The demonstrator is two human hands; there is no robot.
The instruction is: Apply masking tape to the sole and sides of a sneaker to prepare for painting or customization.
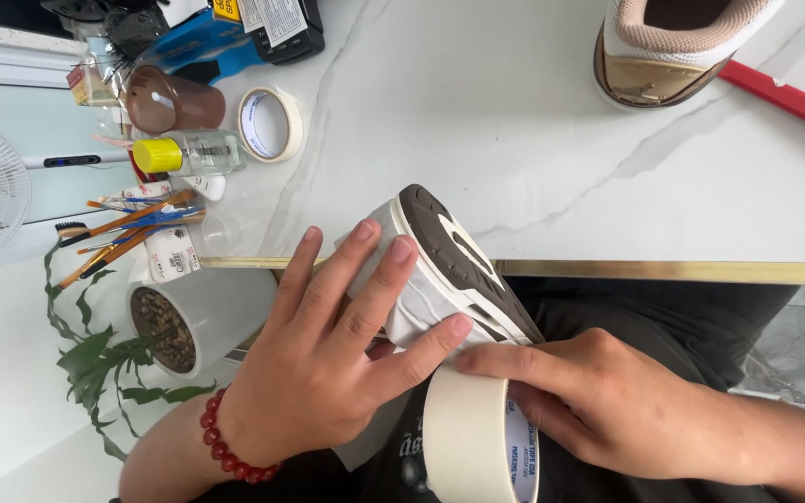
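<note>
Head view, looking down at a sneaker [440,270] held in the lap against the gold-trimmed edge of a white marble desk [514,121]. The left hand [328,354] lies flat on the shoe's side, its fingers [379,279] spread and pressing pale masking tape onto the upper rather than gripping it. The right hand [598,401] clasps a roll of masking tape [477,433], thumb and fingers closed round its rim, with the roll touching the shoe just below the sole.

Progress, as judged from this view: the visible part of the upper beside the brown sole already carries tape, while the sole itself is bare; the strip appears not yet torn from the roll. How much of the shoe is left to cover cannot be judged.

Hidden or unclear: the toe, the far side and the opening of the held shoe are covered by the hands. A second sneaker [673,47] on the desk is cut off at the top edge. A second tape roll [270,123] and brushes [132,228] lie well apart at left.
</note>
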